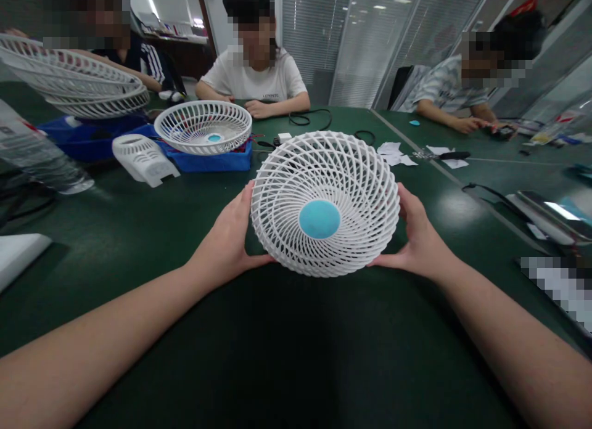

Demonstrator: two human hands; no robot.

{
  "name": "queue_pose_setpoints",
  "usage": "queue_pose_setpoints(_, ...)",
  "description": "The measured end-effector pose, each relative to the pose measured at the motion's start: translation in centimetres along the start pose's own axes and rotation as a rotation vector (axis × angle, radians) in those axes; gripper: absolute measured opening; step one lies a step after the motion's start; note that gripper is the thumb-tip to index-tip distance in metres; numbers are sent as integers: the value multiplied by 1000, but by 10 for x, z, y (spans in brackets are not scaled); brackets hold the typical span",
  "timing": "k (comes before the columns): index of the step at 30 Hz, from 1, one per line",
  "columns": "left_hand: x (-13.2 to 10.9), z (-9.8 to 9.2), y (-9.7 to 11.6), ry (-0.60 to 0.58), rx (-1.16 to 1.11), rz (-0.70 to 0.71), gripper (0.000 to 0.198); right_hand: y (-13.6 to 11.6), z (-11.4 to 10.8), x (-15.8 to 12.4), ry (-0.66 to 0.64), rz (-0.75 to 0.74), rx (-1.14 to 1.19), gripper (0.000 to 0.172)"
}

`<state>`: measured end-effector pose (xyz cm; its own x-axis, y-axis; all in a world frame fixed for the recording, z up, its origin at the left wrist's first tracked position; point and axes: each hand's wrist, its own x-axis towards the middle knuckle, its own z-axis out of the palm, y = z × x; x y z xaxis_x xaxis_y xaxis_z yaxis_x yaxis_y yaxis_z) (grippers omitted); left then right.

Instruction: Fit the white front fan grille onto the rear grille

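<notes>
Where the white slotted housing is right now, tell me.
In the head view, the white slotted housing is left of centre on the green table, beyond the left hand, next to the blue bin under a single white grille.

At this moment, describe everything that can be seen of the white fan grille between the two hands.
The fan grille is round, white and plastic-looking, with curved, crisscrossing ribs around a light-blue central disc. Its disc side faces the camera, with no break visible. The left hand and right hand hold its opposite edges. Whether its lower rim touches the green table is unclear.
</notes>
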<state>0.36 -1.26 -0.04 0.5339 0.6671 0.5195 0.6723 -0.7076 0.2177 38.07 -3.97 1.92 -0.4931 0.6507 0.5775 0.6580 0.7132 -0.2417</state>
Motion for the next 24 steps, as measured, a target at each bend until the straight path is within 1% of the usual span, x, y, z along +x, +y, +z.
queue_pose_setpoints(3,0,-1,-4,16,26,22,137,-2,0,2,49,-58,-76,127)
queue_pose_setpoints(5,-1,-2,-5,32,30,35,136,-3,0,3,87,-92,-121,127)
queue_pose_setpoints(9,-2,-4,-5,55,45,51,136,-5,0,4,121,-115,-137,128)
queue_pose_setpoints(13,-2,-4,-4,38,40,49,134,-5,-2,5,130,-142,-148,130)
queue_pose_setpoints(17,-1,-2,-3,36,30,57,133,-7,-8,6,115,-174,-178,127)
queue_pose_setpoints(20,-1,-2,-2,32,29,55,132,-10,-12,7,96,-171,-192,124)
queue_pose_setpoints(24,-2,-3,0,-7,17,30,130,-17,-15,8,102,-178,-234,122)
